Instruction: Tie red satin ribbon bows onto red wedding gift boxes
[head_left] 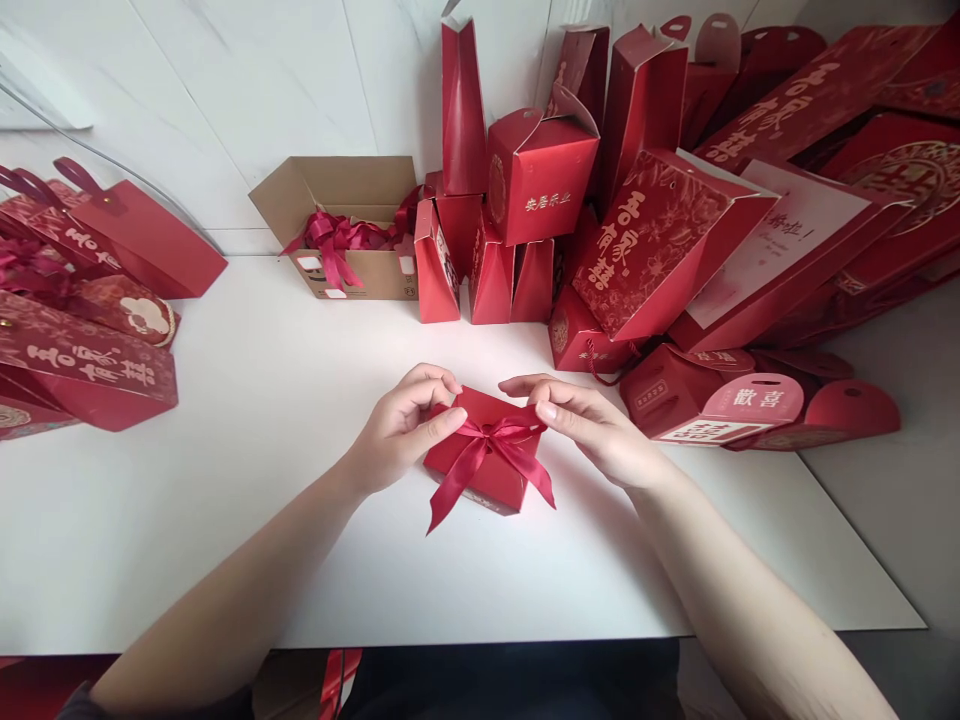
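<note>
A small red gift box (506, 491) stands on the white table in front of me. Across its top lies a glossy dark-red ribbon (459, 478) tied in a bow, its two tails hanging over the near side. At the bow's left loop, my left hand (401, 425) is closed, thumb and fingers pinching the ribbon. My right hand (596, 428) pinches the right loop between thumb and bent fingers, while its index finger reaches out above the box's far edge. Parts of both loops are hidden by the fingertips.
Behind the box stands an open cardboard carton (365, 286) filled with ribbon bows. Many red gift boxes (545, 180) are stacked at the back right, some with handles (757, 400). More red boxes (90, 350) and ribbons sit at the left. A tiled wall (262, 80) bounds the white table (247, 400).
</note>
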